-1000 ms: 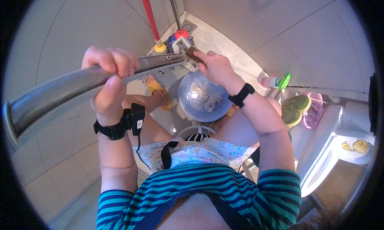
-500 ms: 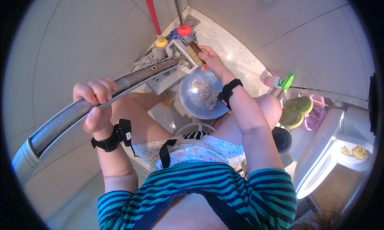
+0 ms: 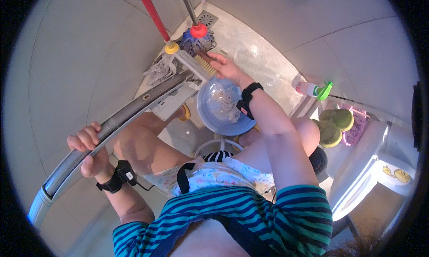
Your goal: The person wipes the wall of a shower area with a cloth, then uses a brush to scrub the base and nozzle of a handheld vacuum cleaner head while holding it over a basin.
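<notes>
My left hand (image 3: 91,146) is wrapped round a long grey metal pole (image 3: 129,108) that slants away toward the far middle. At its far end sits a white plastic frame head (image 3: 190,60), with a flat light plate (image 3: 169,106) along the pole. In my right hand (image 3: 229,70) is a scrub brush (image 3: 204,65) with a brown back and pale bristles, its bristle side against the frame head. Beneath that hand a light blue basin (image 3: 206,117) stands on the floor, holding water and a greyish cloth (image 3: 230,108).
Two mops lean in the far corner, a red-handled mop (image 3: 154,15) and a blue-stranded mop (image 3: 196,44), near a floor drain (image 3: 207,19). On the right are a spray bottle (image 3: 313,89), green slippers (image 3: 336,119) and a white toilet (image 3: 355,187). Tiled walls stand close by.
My left hand has moved down and left with the pole, whose frame head has shifted left. My right hand and the scrub brush have moved slightly left along with it.
</notes>
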`<state>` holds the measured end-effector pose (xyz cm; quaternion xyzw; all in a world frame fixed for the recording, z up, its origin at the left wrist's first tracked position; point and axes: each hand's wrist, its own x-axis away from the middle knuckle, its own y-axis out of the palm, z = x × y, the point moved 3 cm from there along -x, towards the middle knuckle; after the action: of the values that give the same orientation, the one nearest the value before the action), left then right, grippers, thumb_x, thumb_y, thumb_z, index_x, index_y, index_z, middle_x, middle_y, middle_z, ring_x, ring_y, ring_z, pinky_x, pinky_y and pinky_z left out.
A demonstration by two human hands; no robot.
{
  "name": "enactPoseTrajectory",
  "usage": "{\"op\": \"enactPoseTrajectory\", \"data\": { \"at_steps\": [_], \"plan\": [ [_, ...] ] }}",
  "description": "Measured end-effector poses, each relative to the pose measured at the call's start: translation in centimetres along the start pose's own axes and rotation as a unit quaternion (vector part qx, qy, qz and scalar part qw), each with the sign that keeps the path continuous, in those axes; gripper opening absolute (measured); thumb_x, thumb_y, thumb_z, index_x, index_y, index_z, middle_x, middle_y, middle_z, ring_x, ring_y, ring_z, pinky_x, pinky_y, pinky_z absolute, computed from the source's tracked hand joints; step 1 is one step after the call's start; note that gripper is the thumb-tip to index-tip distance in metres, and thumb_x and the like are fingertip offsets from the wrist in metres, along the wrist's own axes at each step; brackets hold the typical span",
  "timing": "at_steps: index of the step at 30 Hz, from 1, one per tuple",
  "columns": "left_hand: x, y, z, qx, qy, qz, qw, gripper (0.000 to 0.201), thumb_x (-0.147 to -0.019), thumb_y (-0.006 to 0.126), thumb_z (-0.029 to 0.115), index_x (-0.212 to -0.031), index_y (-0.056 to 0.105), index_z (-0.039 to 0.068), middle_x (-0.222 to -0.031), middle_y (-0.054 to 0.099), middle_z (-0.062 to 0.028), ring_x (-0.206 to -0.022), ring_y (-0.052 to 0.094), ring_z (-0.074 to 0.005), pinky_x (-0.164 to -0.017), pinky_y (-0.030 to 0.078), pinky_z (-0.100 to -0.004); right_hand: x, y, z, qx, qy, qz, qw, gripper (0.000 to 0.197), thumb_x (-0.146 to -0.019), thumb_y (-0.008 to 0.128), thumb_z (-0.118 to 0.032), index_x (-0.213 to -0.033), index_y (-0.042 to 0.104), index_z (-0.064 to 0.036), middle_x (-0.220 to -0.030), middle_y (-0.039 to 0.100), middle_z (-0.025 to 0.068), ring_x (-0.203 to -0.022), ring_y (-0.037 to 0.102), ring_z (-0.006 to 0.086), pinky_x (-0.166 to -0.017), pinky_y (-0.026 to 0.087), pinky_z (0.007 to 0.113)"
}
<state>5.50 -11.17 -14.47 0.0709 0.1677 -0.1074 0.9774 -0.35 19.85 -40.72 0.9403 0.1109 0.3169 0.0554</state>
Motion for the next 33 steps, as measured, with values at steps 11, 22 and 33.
{"op": "enactPoseTrajectory", "data": {
  "at_steps": [11, 22, 33],
  "plan": [
    [2.1, -5.0, -1.0, 0.015, -0.075, 0.127, 0.989, 0.033, -0.059, 0.063, 0.015, -0.075, 0.035, 0.015, -0.069, 0.038, 0.0015, -0.073, 0.039, -0.015, -0.092, 0.024, -0.0378, -6.1, 0.0, 6.2, 0.235, -0.298, 0.082, 0.922, 0.038, -0.08, 0.05, -0.023, -0.118, 0.044, -0.0251, -0.1, 0.055, 0.0164, -0.089, 0.055, 0.0327, -0.076, 0.045, 0.04],
    [3.1, -6.0, -0.5, 0.009, -0.094, 0.178, 0.98, 0.036, -0.056, 0.065, 0.015, -0.073, 0.034, 0.015, -0.065, 0.036, 0.0028, -0.071, 0.038, -0.0145, -0.09, 0.026, -0.0364, -8.8, -2.0, 6.2, 0.384, -0.074, 0.081, 0.917, 0.039, -0.082, 0.045, -0.021, -0.121, 0.041, -0.0251, -0.106, 0.054, 0.0139, -0.095, 0.053, 0.0317, -0.079, 0.044, 0.039],
    [3.2, -6.9, -0.7, 0.005, -0.099, 0.205, 0.974, 0.037, -0.056, 0.066, 0.013, -0.073, 0.033, 0.015, -0.065, 0.035, 0.0031, -0.071, 0.039, -0.0144, -0.091, 0.026, -0.0366, -9.4, -4.7, 6.4, 0.409, -0.016, 0.076, 0.909, 0.042, -0.081, 0.046, -0.023, -0.123, 0.038, -0.0212, -0.114, 0.05, 0.0144, -0.102, 0.049, 0.0316, -0.086, 0.04, 0.039]
  ]
}}
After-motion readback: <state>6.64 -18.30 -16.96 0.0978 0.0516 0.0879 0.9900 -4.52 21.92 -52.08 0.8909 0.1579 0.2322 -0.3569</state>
